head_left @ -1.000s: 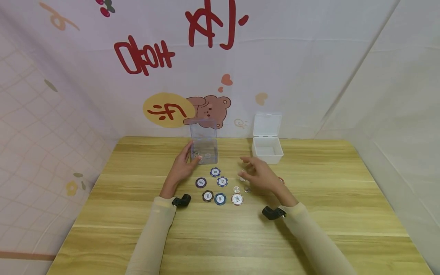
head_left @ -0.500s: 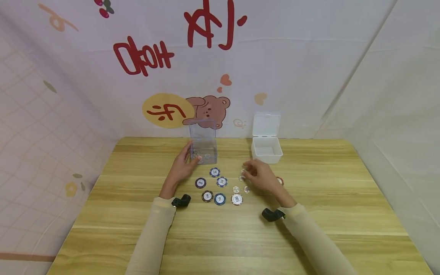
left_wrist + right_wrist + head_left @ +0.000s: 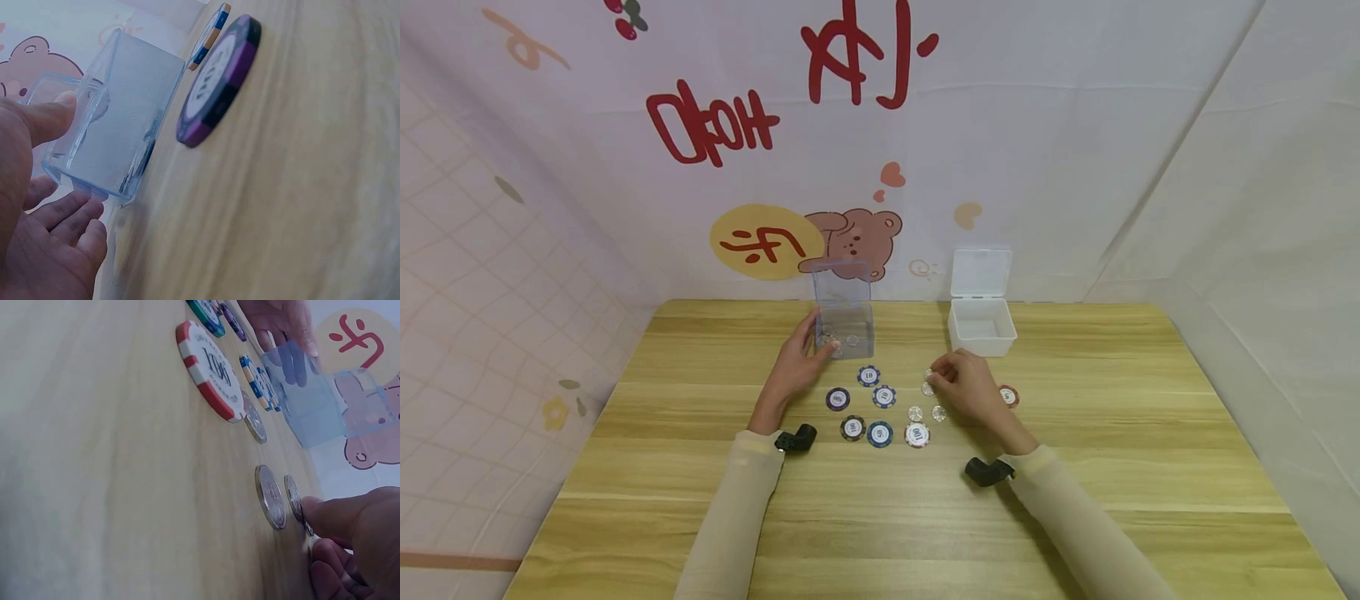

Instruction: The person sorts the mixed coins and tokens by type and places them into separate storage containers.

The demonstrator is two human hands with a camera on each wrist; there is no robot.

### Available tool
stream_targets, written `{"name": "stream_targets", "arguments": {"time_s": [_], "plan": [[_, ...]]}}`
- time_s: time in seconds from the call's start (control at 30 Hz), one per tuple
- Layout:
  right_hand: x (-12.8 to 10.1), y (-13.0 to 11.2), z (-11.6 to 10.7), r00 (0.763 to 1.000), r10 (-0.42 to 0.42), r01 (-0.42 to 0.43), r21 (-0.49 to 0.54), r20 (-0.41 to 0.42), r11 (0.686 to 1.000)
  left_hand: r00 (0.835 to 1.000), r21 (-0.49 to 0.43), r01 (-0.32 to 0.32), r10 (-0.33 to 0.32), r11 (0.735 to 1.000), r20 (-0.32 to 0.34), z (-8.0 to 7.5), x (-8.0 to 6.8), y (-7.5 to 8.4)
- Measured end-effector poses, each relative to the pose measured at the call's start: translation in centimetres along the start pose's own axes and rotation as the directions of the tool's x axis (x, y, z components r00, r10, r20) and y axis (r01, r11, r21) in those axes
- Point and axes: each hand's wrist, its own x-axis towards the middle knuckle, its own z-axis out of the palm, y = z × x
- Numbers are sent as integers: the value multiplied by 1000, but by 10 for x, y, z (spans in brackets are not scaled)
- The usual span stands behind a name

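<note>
In the head view my left hand (image 3: 801, 358) holds the near left corner of an open clear plastic box (image 3: 865, 346). Its thumb lies over the rim and its fingers rest along the side; several silver coins (image 3: 852, 340) lie inside. My right hand (image 3: 972, 385) is low over the table, its thumb and fingertips pinching the edge of a silver coin (image 3: 928, 374). Another coin (image 3: 927, 388) lies just nearer, close by the thumb. Two more coins (image 3: 915, 413) sit in front of that hand, beside a red-and-white poker chip (image 3: 917, 435).
Several poker chips, among them a blue one (image 3: 868, 376) and a purple one (image 3: 838, 399), lie between the hands. A red chip (image 3: 1009, 396) is right of the right wrist. Behind the right hand stands an open white box (image 3: 982, 343), near the wall cloth.
My right hand has come down and its fingers have closed in at the coin. The red chip beside the right wrist shows more. My left hand stays at the clear box.
</note>
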Motion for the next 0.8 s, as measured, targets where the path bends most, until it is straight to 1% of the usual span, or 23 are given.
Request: {"name": "stream_targets", "arguments": {"time_s": [0.37, 0.5, 0.8], "plan": [[-1, -3, 2, 999, 49, -49, 19, 9, 999, 1000, -2, 3, -3, 1000, -5, 1, 0, 0], [-1, -3, 3, 998, 63, -63, 31, 1, 997, 1000, 0, 4, -4, 1000, -4, 1, 0, -1], [-2, -2, 1, 998, 68, -66, 124, -15, 990, 1000, 5, 12, -12, 1000, -9, 1, 0, -1]]}}
